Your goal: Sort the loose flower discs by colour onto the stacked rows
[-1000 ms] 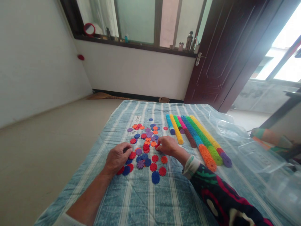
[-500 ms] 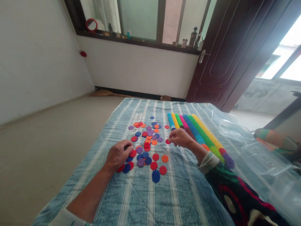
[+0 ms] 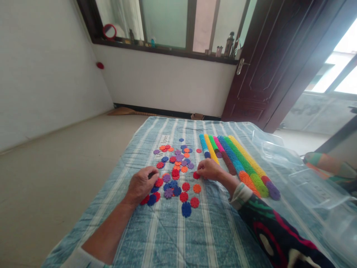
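Observation:
My right hand (image 3: 208, 169) pinches a red notched plastic disc (image 3: 196, 175) by its edge, just above the striped cloth. My left hand (image 3: 142, 185) rests at the left side of the loose discs, fingers curled together; what they hold, if anything, is hidden. Right by its fingertips lies another red disc (image 3: 158, 182). Between the hands spread several loose notched discs in red, orange, purple and blue, among them a dark blue disc (image 3: 186, 209) nearest me and an orange disc (image 3: 196, 188). Beyond my right hand lie long stacked rows of discs, including a green row (image 3: 245, 166).
Striped blue-white cloth (image 3: 173, 238) covers the surface. Clear plastic containers (image 3: 315, 188) stand along the right side. Farther back are a white wall, a window sill with bottles (image 3: 229, 44) and a dark red door (image 3: 259, 56).
My right hand has moved slightly nearer and left with the red disc, uncovering more of the stacked rows. My left hand has stayed about where it was.

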A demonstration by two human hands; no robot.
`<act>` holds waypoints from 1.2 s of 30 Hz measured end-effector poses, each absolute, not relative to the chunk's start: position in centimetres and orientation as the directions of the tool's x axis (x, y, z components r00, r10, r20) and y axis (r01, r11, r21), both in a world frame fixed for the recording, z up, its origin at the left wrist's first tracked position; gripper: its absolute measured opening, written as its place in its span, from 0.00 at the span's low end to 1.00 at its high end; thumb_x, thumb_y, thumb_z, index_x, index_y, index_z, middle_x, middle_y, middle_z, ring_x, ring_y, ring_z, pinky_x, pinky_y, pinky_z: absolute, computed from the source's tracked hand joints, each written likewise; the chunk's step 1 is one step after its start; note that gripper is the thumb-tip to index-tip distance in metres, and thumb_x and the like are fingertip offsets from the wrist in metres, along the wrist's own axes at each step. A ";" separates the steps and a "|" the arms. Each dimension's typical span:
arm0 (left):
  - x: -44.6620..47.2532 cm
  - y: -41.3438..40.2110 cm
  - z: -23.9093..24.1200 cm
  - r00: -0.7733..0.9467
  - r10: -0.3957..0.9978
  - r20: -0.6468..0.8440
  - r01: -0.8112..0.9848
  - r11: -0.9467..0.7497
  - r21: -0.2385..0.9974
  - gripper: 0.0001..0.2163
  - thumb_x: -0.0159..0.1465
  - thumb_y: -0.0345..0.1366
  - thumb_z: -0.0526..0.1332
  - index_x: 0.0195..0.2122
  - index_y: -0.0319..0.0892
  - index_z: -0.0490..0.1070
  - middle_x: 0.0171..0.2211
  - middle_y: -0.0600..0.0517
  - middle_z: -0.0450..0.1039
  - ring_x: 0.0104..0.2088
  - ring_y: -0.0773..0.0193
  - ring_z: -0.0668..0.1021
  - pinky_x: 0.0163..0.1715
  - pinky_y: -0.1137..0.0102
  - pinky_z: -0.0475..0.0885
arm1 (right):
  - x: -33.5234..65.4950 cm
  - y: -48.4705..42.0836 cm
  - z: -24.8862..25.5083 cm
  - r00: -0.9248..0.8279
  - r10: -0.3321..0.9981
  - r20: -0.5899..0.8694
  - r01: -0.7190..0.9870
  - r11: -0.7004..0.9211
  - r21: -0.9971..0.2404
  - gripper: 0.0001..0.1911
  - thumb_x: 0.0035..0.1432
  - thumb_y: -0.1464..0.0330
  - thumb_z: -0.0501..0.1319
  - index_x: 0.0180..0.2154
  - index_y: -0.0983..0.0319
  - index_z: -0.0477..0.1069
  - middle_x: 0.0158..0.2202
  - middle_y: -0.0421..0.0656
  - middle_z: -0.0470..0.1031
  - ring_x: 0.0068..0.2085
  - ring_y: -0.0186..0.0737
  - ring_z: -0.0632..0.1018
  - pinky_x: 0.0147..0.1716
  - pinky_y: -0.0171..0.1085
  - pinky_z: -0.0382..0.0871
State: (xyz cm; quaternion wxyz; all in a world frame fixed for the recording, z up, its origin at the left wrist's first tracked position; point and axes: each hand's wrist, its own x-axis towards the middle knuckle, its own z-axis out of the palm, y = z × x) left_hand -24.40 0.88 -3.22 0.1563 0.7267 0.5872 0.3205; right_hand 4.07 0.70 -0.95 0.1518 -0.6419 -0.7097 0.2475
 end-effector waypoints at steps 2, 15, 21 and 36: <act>-24.4 0.8 -3.2 0.115 0.952 0.283 0.755 -0.269 0.598 0.09 0.55 0.42 0.56 0.29 0.46 0.74 0.31 0.53 0.79 0.34 0.60 0.79 0.40 0.68 0.73 | 3.9 0.7 -1.0 -0.123 0.988 -0.095 0.858 0.058 -0.510 0.04 0.51 0.70 0.66 0.29 0.62 0.81 0.21 0.40 0.76 0.27 0.36 0.76 0.27 0.31 0.63; -24.4 0.8 -3.0 0.117 0.952 0.283 0.758 -0.270 0.593 0.09 0.55 0.42 0.56 0.29 0.46 0.74 0.30 0.54 0.79 0.34 0.61 0.79 0.38 0.69 0.73 | 2.1 2.7 -1.0 -0.039 0.998 -0.041 0.923 0.020 -0.384 0.14 0.56 0.60 0.66 0.42 0.59 0.81 0.42 0.47 0.81 0.43 0.45 0.79 0.37 0.34 0.67; -24.5 1.0 -3.1 0.121 0.951 0.285 0.759 -0.274 0.590 0.10 0.56 0.43 0.56 0.29 0.46 0.74 0.30 0.54 0.79 0.33 0.61 0.79 0.37 0.71 0.72 | 1.4 3.0 -1.2 -0.009 1.000 -0.028 0.930 -0.002 -0.368 0.12 0.54 0.61 0.66 0.40 0.58 0.80 0.44 0.48 0.80 0.46 0.48 0.79 0.38 0.35 0.67; -24.5 1.0 -3.1 0.115 0.960 0.256 0.752 -0.253 0.609 0.11 0.55 0.43 0.55 0.30 0.45 0.74 0.31 0.52 0.78 0.35 0.59 0.79 0.40 0.66 0.72 | 2.0 3.2 -1.8 -0.012 1.000 -0.013 0.891 0.005 -0.454 0.10 0.53 0.63 0.68 0.37 0.60 0.82 0.37 0.44 0.81 0.38 0.40 0.79 0.34 0.32 0.67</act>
